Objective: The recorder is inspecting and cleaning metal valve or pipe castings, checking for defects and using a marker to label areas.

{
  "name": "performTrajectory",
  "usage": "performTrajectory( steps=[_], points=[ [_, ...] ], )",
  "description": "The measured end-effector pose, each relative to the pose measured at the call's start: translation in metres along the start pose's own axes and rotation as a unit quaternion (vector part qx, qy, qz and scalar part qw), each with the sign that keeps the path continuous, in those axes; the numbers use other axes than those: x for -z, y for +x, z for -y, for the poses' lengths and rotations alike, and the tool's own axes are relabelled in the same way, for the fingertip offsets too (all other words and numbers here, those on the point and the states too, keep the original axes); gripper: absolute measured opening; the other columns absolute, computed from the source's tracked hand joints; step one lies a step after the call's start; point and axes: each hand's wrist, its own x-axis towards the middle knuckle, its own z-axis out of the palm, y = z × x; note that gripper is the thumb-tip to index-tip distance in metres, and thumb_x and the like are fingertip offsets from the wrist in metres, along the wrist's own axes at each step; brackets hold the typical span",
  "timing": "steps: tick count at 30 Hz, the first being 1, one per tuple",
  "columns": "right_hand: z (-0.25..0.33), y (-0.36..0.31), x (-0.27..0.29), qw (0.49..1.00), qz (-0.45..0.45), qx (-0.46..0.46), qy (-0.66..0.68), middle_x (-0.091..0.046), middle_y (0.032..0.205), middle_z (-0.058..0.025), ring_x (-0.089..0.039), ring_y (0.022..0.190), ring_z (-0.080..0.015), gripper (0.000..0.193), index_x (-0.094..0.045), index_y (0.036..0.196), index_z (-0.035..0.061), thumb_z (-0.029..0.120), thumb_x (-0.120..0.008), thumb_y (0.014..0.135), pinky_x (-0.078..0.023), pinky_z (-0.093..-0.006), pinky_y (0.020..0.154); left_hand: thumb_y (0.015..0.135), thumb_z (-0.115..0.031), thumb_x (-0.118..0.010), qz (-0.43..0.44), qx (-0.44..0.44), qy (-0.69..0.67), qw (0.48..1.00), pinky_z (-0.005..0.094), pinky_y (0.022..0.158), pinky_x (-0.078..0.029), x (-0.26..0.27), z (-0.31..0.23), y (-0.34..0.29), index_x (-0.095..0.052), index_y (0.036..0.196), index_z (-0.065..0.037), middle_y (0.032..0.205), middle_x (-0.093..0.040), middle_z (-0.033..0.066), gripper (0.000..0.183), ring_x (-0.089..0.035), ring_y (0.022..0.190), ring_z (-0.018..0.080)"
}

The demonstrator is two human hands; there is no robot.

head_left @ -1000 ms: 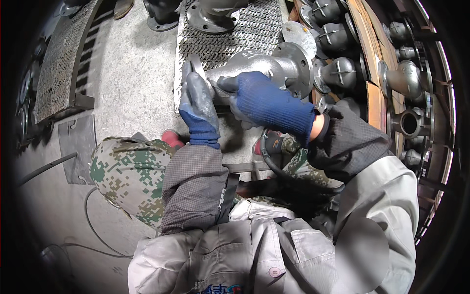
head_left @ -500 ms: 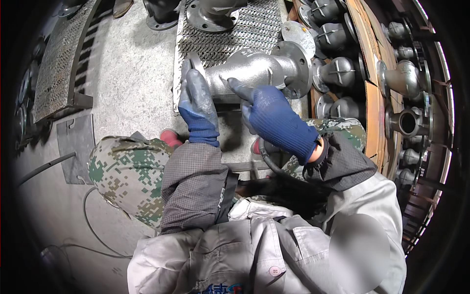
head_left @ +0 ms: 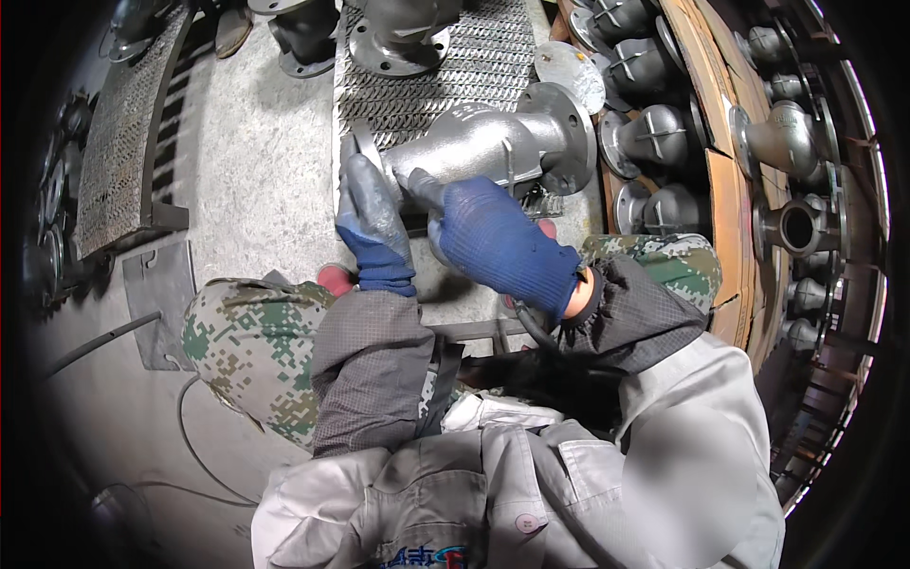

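- The casting, grey with a flange at each end, lies on its side on the ribbed tabletop, in front of the person.
- Of the two hands, the left, in a blue glove with a grey coating, is at the casting's left flange, fingers nearly straight and together; whether it grips the flange, I cannot tell.
- The right hand, gloved alike, is at the casting's near side, index finger reaching toward the neck beside the left flange, other fingers bent; whether it holds anything is hidden.
- Beyond the casting, a standing casting rests on a round flange.
- Just beyond the casting's right flange is a round plate.
- Right of the casting, more castings lie beside cardboard.
- Well left of the casting, past the bare floor, is a metal platform.
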Motion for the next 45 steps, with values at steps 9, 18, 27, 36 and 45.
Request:
performTrajectory(
  steps=[9,18,27,36,45],
  points=[
    [-0.109,-0.061,0.089,0.861,-0.276,-0.156,0.397,-0.068,0.091,-0.0116,-0.063,0.069,-0.0091,0.042,-0.047,0.125,-0.0023,0.025,-0.050,0.094,-0.048,-0.0186,0.056,0.097,-0.047,-0.040,0.002,0.041,0.038,0.998,0.0316,0.093,-0.042,-0.016,-0.016,0.010,-0.045,0.132,0.000,0.126,-0.050,0.0119,0.059,-0.051,0.109,0.0210],
    [-0.174,-0.047,0.034,0.730,-0.297,-0.265,0.555,-0.065,0.092,-0.0053,-0.060,0.073,-0.0095,0.033,-0.055,0.119,0.0024,0.018,-0.051,0.091,-0.048,-0.0212,0.056,0.094,-0.049,-0.043,0.032,0.104,-0.018,0.994,0.0404,0.099,-0.036,-0.023,-0.031,0.040,-0.041,0.135,-0.005,0.133,-0.045,0.0055,0.060,-0.044,0.117,0.0236],
    [-0.172,-0.040,0.024,0.762,-0.308,-0.219,0.525,-0.062,0.103,-0.0064,-0.061,0.086,-0.0108,0.031,-0.053,0.120,0.0008,0.014,-0.050,0.092,-0.052,-0.0221,0.063,0.095,-0.047,-0.039,0.097,0.172,0.034,0.980,0.0348,0.081,-0.048,-0.014,-0.042,0.063,-0.059,0.102,-0.008,0.096,-0.060,0.0077,0.044,-0.057,0.087,0.0213],
    [-0.168,-0.028,0.025,0.743,-0.337,-0.168,0.553,-0.062,0.098,-0.0040,-0.056,0.081,-0.0061,0.027,-0.058,0.115,0.0010,0.011,-0.052,0.091,-0.048,-0.0198,0.066,0.095,-0.045,-0.037,0.102,0.204,0.060,0.972,0.0383,0.081,-0.050,-0.009,-0.046,0.096,-0.060,0.098,-0.008,0.092,-0.062,0.0094,0.043,-0.060,0.083,0.0249],
    [-0.172,-0.011,0.032,0.744,-0.341,-0.150,0.555,-0.063,0.098,-0.0062,-0.057,0.081,-0.0089,0.026,-0.058,0.114,-0.0005,0.009,-0.054,0.090,-0.048,-0.0239,0.074,0.096,-0.046,-0.039,0.132,0.085,0.125,0.980,0.0303,0.085,-0.047,-0.021,-0.047,0.051,-0.052,0.117,-0.007,0.107,-0.058,0.0068,0.046,-0.057,0.093,0.0183]
  ],
)
